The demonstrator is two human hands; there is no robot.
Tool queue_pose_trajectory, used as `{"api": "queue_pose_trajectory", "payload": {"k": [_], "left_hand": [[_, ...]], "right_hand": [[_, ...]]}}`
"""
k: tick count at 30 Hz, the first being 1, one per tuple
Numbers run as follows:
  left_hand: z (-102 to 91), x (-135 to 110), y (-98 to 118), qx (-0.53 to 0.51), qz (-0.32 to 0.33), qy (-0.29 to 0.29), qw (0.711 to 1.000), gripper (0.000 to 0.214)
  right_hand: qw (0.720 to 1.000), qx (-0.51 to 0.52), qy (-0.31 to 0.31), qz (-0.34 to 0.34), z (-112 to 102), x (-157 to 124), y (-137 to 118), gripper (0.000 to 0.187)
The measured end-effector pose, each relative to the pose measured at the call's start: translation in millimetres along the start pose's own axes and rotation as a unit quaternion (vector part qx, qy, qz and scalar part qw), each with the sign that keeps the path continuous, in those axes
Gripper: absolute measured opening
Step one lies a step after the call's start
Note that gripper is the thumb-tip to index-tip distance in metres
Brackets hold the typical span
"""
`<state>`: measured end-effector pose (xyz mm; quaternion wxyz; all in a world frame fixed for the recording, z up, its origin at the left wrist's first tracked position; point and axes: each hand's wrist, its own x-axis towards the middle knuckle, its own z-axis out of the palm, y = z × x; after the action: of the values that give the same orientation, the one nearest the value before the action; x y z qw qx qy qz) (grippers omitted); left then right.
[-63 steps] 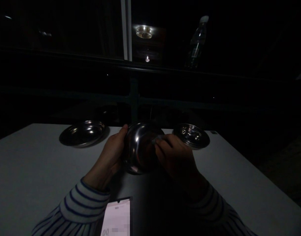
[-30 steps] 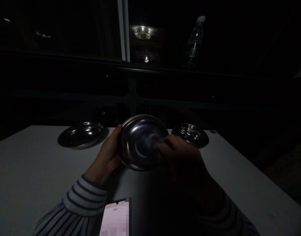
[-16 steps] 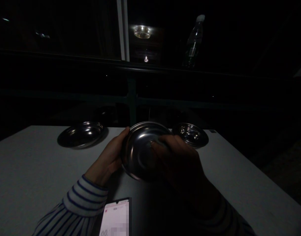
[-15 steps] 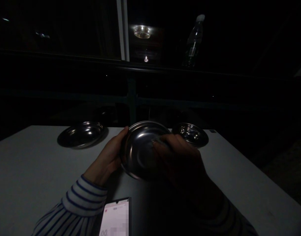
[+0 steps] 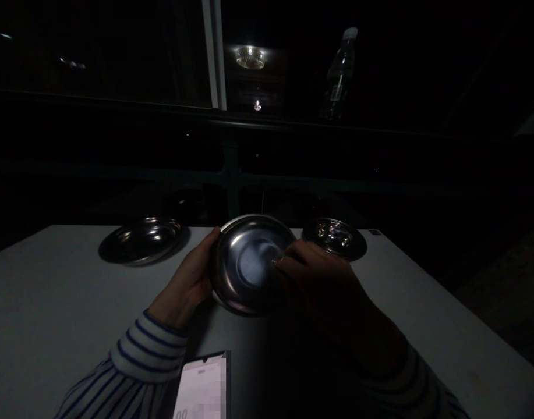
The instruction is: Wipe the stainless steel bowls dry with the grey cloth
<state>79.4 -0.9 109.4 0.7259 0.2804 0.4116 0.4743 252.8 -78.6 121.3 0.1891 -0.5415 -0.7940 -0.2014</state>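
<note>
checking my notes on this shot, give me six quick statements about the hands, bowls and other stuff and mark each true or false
1. The left hand holds the middle bowl at its side. True.
2. The hands have the only bowl. False: two more sit on the table, a left bowl and a right bowl.
3. The right hand covers part of the middle bowl from view. True.
4. Both arms wear plain cloth. False: the sleeves are striped.
5. A bottle with a pale cap shows beyond the table's far edge. True.
6. Every screen here is dark. False: the phone is lit.
</note>
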Motion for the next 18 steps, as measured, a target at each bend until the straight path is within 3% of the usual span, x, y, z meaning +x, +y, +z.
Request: {"api": "queue_pose_trajectory", "payload": {"k": [5,9,11,14,18], "left_hand": [[2.4,-4,0,-0.007,-0.006,-0.013,1.000,0.025],[5.4,-6,-4,0.020,-0.037,-0.023,0.999,0.022],[5.2,-5,-5,0.030,-0.034,-0.013,0.999,0.021],[4.0,-4,-6,0.029,-0.025,-0.009,0.999,0.020],[2.4,-1,-9,0.042,-0.014,0.004,0.999,0.022]], "right_hand": [[0.993,0.069,0.034,-0.086,7,3,-17,0.011],[0.995,0.008,0.097,0.012,12,7,-5,0.018],[0.994,-0.003,0.098,0.057,10,6,8,0.021],[0.992,0.067,0.081,0.070,3,5,22,0.023],[0.964,0.226,0.125,0.062,-4,6,21,0.020]]}}
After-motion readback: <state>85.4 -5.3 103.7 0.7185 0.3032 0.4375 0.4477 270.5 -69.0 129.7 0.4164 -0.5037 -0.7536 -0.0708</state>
